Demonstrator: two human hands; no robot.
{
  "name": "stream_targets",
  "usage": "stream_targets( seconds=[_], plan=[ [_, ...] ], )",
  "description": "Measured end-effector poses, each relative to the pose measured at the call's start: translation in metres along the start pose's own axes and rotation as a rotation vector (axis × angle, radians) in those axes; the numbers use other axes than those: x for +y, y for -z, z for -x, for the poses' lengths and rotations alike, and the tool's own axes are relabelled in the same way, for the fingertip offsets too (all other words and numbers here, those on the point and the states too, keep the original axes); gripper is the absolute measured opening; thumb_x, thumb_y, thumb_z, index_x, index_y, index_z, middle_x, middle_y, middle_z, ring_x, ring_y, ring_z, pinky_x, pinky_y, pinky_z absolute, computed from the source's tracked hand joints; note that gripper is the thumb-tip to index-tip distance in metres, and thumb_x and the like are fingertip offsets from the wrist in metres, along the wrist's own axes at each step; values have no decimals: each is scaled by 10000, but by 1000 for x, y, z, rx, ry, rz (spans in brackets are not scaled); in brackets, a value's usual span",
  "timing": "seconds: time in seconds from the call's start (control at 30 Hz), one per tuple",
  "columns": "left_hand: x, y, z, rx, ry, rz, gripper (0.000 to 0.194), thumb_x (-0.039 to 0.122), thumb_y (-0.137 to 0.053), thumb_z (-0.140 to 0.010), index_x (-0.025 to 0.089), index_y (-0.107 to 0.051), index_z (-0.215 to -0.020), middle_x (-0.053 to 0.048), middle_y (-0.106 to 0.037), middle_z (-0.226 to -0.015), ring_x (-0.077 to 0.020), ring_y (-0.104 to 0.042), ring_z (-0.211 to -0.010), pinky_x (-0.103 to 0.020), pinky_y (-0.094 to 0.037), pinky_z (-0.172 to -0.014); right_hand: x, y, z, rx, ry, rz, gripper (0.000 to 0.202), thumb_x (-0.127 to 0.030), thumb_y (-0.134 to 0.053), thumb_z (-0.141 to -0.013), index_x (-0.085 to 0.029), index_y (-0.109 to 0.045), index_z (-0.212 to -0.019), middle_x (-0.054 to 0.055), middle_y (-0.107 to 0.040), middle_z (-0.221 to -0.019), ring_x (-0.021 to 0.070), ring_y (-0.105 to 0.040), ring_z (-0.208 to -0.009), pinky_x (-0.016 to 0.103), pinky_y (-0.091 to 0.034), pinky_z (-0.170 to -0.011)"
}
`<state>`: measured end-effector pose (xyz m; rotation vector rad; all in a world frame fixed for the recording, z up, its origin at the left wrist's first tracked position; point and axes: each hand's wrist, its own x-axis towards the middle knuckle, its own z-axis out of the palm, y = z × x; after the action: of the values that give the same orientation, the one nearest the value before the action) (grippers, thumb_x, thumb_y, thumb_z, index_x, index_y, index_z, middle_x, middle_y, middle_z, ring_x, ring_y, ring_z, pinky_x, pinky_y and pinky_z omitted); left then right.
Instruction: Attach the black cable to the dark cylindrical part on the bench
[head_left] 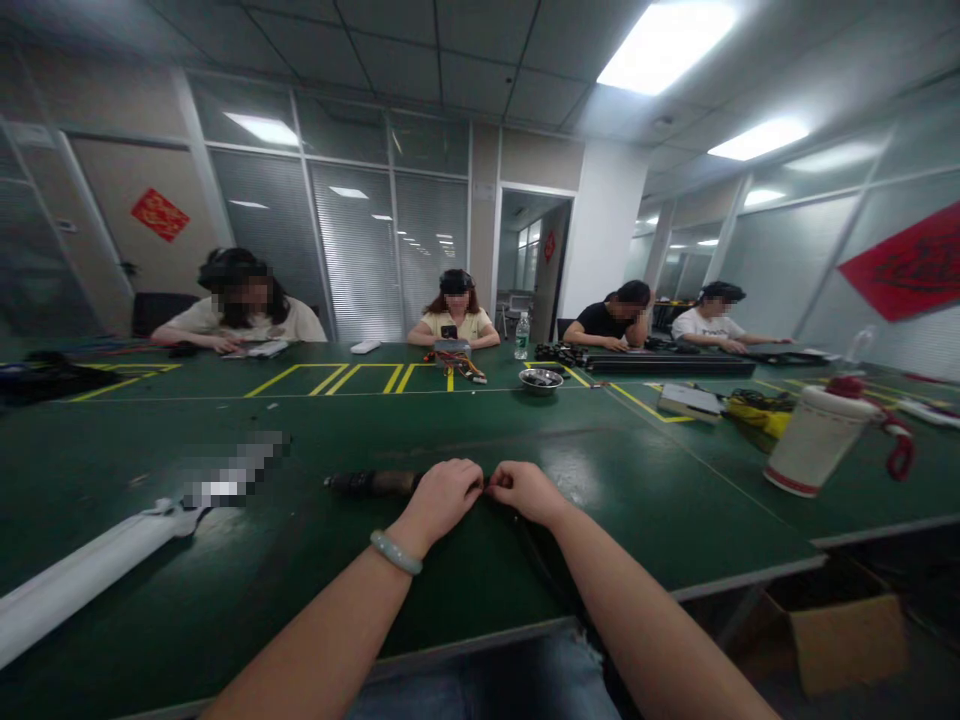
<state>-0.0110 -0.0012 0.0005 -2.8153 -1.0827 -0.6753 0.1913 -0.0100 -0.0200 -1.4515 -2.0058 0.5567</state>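
Single wide view from a camera worn on the person's head, facing forward and slightly down over a green surface [420, 415]. The lens is close above the lap [480, 690] and forearms [330, 615], which show at the bottom edge; the left hand [447, 492] and right hand [526, 492] are near, just below centre. Beyond them the view reaches across to four people [452, 322] at the far side, well apart from the camera, and up to the ceiling [397, 25]

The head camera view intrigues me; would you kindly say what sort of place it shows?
Probably an office room used as a shared electronics workspace: a long green table marked with yellow lines, a bundle of wires on it, and glass partitions with blinds behind.
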Motion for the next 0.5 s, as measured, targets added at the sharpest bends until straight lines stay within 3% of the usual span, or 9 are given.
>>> stream_targets(
  seconds=[0.5],
  plan=[
    [-1, 0, 2, 25, 32, 60, 147, 199, -608, -837, 221, -582, -979, -20, -634, -991, -185, -575, -931, -324, -427, -850, -1, 1, 0, -18, -21, -24, 97, -259, -660, -787, -180, -677, -841, -14, -651, -706, 99, -562, -602, 192, -370, -539]
  ],
)
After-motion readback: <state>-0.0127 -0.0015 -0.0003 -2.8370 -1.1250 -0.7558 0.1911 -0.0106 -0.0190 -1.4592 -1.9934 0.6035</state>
